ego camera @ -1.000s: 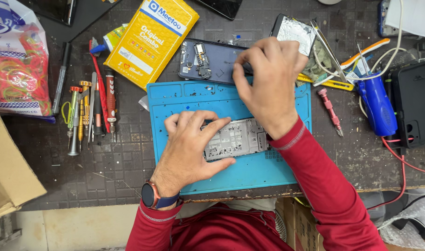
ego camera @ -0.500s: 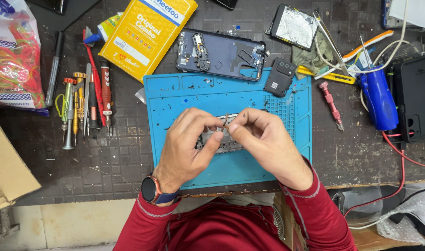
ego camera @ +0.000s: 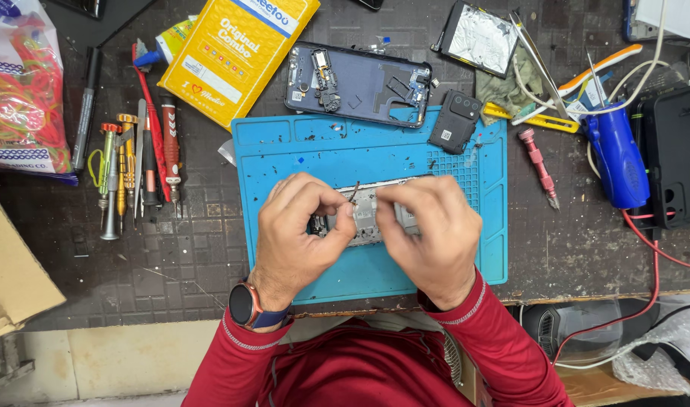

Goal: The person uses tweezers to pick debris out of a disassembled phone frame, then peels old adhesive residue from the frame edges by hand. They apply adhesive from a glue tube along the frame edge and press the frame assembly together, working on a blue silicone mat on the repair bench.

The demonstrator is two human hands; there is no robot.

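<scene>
left hand [ego camera: 300, 230]: fingers pinched onto the left end of the grey phone frame [ego camera: 364, 218], smartwatch on that wrist
right hand [ego camera: 428, 226]: curled over the frame's right half, gripping it; both hands sit close together, thumbs almost meeting
phone frame: between the two hands, over the blue mat [ego camera: 405, 154] on the tabletop [ego camera: 194, 249]; can't tell if it's lifted or resting
thin flex strip [ego camera: 354, 192]: sticks up just above the left fingertips
beyond the hands: dark phone back shell [ego camera: 360, 83], small black module [ego camera: 455, 122] near the right one
far left of the left hand: row of screwdrivers [ego camera: 130, 169]
</scene>
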